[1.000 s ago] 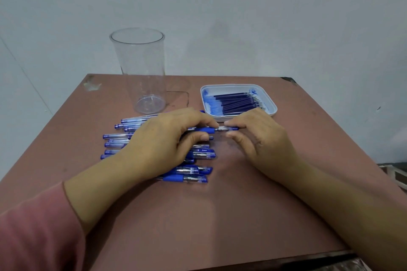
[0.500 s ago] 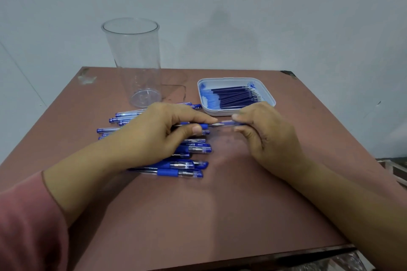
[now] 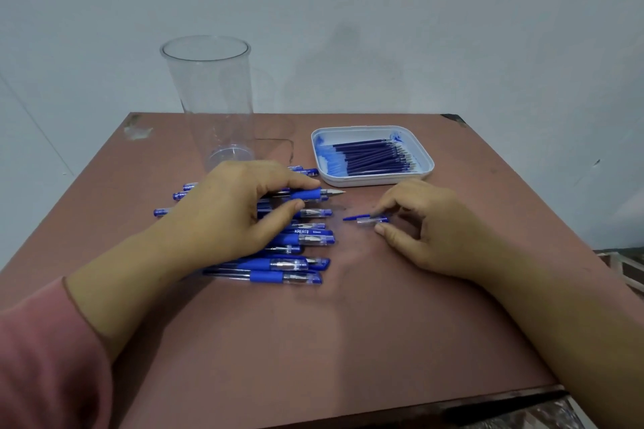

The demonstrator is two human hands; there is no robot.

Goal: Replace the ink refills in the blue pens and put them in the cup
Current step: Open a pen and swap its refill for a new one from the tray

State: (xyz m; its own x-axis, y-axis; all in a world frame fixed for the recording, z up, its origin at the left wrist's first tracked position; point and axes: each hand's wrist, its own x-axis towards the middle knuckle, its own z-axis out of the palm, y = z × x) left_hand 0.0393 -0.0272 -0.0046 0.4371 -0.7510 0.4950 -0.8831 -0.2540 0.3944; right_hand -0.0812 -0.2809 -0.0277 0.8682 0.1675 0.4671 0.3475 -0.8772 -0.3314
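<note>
While your left hand [image 3: 237,216] curls its fingers and thumb round the grip of a blue pen [image 3: 306,194], your right hand [image 3: 428,226] pinches a loose pen cap [image 3: 369,219] between index fingertip and thumb, its other fingers loosely bent. The held pen lies level with its bare metal tip pointing to 3 o'clock, apart from the cap. The cap sits at 4 o'clock from that tip, its blue clip aimed back toward 9 o'clock; whether it touches the tabletop cannot be told.

Beneath and around your left hand, the capped blue pens [image 3: 296,266] lie side by side in a loose row on the brown table [image 3: 348,341], their caps toward 3 o'clock. Some are hidden under your palm.

At 11 o'clock on the table stands the clear plastic cup [image 3: 212,97], upright, just beyond your left knuckles. At 1 o'clock sits the white tray [image 3: 376,181], stained blue inside, with the dark blue ink refills [image 3: 373,155] bundled in it, lying roughly 9 to 3 o'clock. The tray's near rim is close to the pen's tip, not touching it.

A pink sleeve [image 3: 41,359] covers your left forearm at 7 o'clock; a pale wall [image 3: 418,28] rises behind the table.
</note>
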